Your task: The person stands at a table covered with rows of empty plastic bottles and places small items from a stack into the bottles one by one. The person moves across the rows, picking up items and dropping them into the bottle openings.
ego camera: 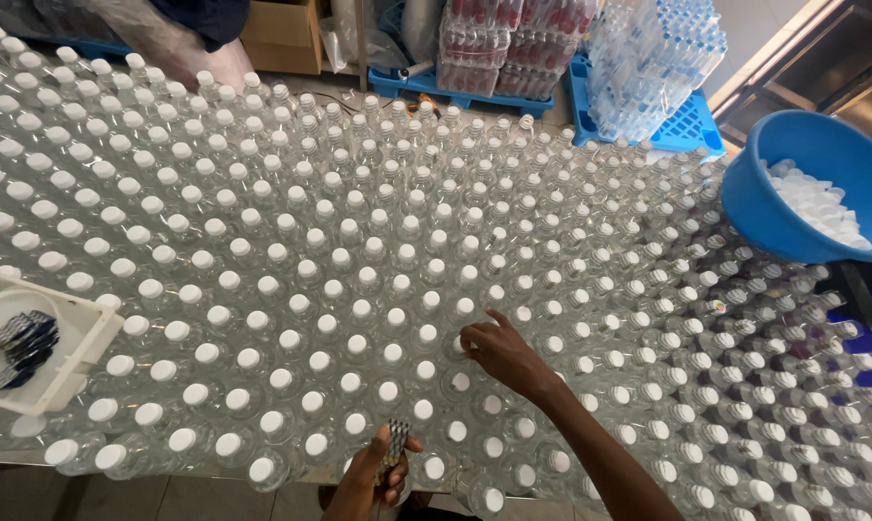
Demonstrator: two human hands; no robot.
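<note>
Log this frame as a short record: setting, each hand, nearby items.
setting: table packed with clear plastic bottles, those to the left white-capped, those to the right uncapped
right hand: fingertips on a bottle top mid-table
left hand: at the near edge, holding a small patterned strip stack
bowl: blue, far right, holding loose white caps
tray: white, left edge, holding dark strips
background: shrink-wrapped bottle packs on blue pallets
</note>
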